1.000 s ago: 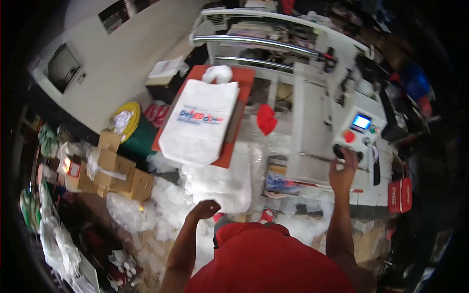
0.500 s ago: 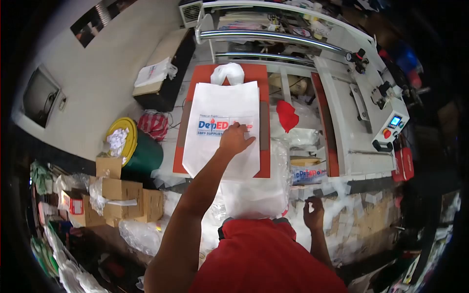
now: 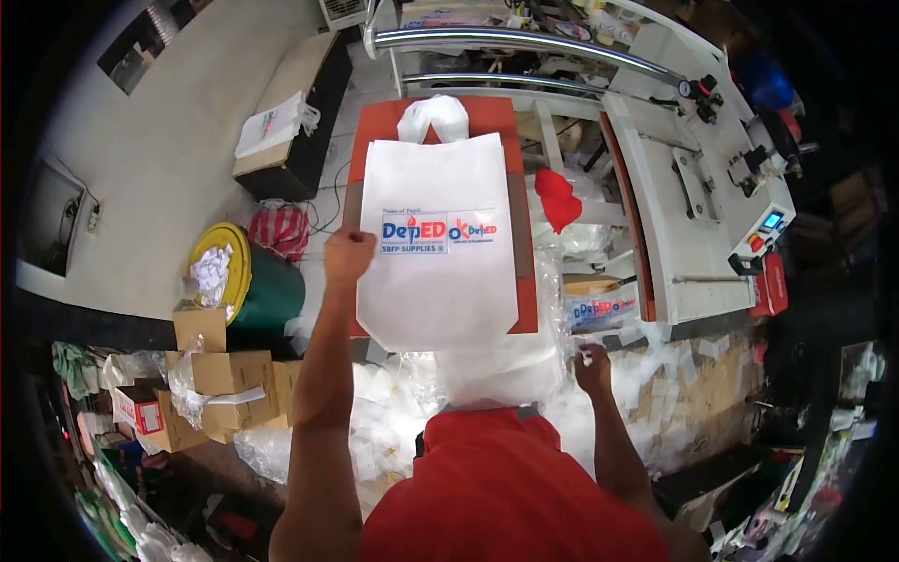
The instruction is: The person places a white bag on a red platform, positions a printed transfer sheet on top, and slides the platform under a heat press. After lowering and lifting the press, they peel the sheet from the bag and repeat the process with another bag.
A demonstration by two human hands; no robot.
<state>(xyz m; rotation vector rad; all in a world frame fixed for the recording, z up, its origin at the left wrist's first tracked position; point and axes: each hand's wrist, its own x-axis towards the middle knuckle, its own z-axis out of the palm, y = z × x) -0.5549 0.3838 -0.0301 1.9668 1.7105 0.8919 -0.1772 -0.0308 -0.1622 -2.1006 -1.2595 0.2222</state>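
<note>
A white bag (image 3: pixel 438 300) with blue and red DepED printing lies flat on a red-orange press bed (image 3: pixel 487 114). Its bunched white handles (image 3: pixel 434 119) extend past the top edge. My left hand (image 3: pixel 349 255) is closed at the bag's left edge, its curled fingertips overlapping that edge; whatever they may hold is hidden. Low on the right, away from the bag, my right hand (image 3: pixel 594 370) has its fingers drawn together. Something white shows at its fingertips, too small to name.
Right of the bed, a red cloth (image 3: pixel 558 200) hangs by the frame. The press control box (image 3: pixel 770 225) has a lit screen. Metal rails (image 3: pixel 524 45) cross behind. A green bin (image 3: pixel 272 298) and cardboard boxes (image 3: pixel 232 379) stand left; plastic-wrapped white material (image 3: pixel 501 370) lies in front.
My left hand has moved off the print to the bag's left edge and curled closed, uncovering the right-hand logo. My right hand has shifted slightly up. The view has moved a little.
</note>
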